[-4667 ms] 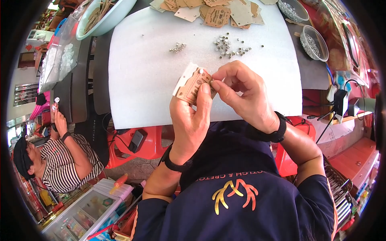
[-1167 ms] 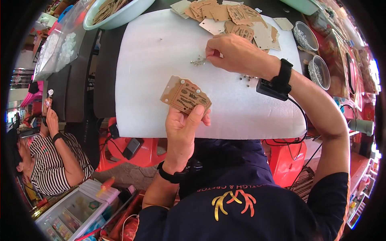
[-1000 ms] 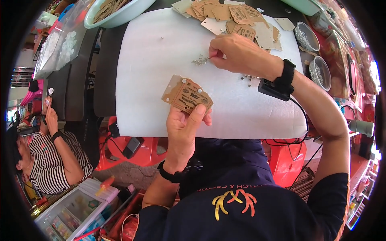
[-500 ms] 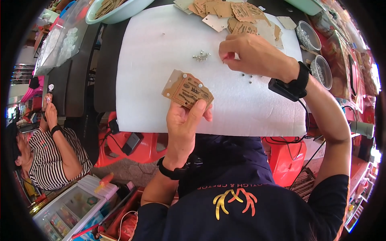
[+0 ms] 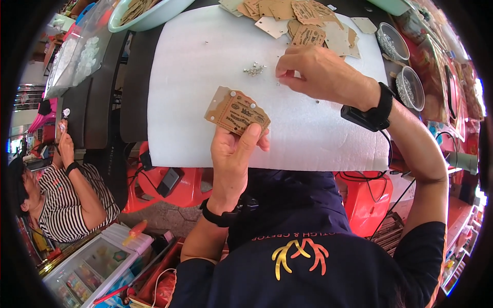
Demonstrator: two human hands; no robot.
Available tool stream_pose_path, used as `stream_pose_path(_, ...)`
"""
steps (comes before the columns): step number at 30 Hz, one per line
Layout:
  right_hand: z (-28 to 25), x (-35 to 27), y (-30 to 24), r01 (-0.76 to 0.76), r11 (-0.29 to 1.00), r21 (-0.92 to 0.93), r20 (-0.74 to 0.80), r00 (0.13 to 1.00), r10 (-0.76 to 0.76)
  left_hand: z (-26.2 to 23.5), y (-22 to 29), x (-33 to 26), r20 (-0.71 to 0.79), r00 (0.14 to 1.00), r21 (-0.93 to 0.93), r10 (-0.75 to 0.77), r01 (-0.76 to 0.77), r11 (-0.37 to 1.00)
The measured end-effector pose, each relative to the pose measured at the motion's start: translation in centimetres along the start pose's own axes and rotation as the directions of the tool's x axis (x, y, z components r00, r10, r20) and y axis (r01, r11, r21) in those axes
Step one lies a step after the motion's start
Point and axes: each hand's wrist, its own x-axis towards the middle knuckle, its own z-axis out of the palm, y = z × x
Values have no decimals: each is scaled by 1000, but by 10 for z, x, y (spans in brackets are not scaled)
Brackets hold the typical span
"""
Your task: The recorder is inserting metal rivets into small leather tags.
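1. The left hand (image 5: 233, 154) holds a stack of brown cardboard tags (image 5: 238, 112) above the near part of the white foam sheet (image 5: 205, 61); the thumb lies across the lower right corner of the stack, and the other fingers are hidden behind it. A small silver stud sits near the upper left corner of the top tag.
2. The right hand (image 5: 321, 72) reaches out over the foam sheet with its fingertips drawn together low at the sheet; whether they pinch anything is too small to tell. A black wristband circles that wrist.
3. A small heap of silver metal fasteners (image 5: 254, 69) lies on the sheet just left of the right fingertips, with a few loose ones scattered near the hand.
4. A pile of loose cardboard tags (image 5: 303, 20) spreads along the far edge of the sheet.
5. A pale green bowl (image 5: 146, 20) at the far left holds more brown cardboard pieces.
6. Two round clear dishes (image 5: 393, 41) stand to the right of the sheet, one beyond the other; both seem to hold small silvery parts.
7. A clear plastic bag (image 5: 77, 56) with pale small pieces lies at the far left.
8. Another person in a striped shirt (image 5: 67, 200) sits lower left.
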Motion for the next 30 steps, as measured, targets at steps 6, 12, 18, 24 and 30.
stream_pose_path(6, 11, 0, -9, 41, 999, -25, -59, 997, -43, 0, 0, 0, -10, 1000, 11, 9, -9, 1000)
stream_pose_path(12, 12, 1, -9, 75, 994, -76, -69, 994, -81, 2, 0, 0, -19, 1000, -2, 14, -14, 1000)
stream_pose_path(18, 14, 3, -9, -39, 999, -14, -9, 999, 39, 4, 1, 0, -23, 1000, 6, 13, -13, 1000)
stream_pose_path(24, 14, 2, -11, -57, 998, -25, -7, 998, 57, 6, 1, -1, -20, 999, 29, 25, -24, 999)
stream_pose_path(30, 11, 5, -18, -164, 972, -169, 2, 986, 166, 10, 4, -3, -29, 999, 57, 37, -36, 998)
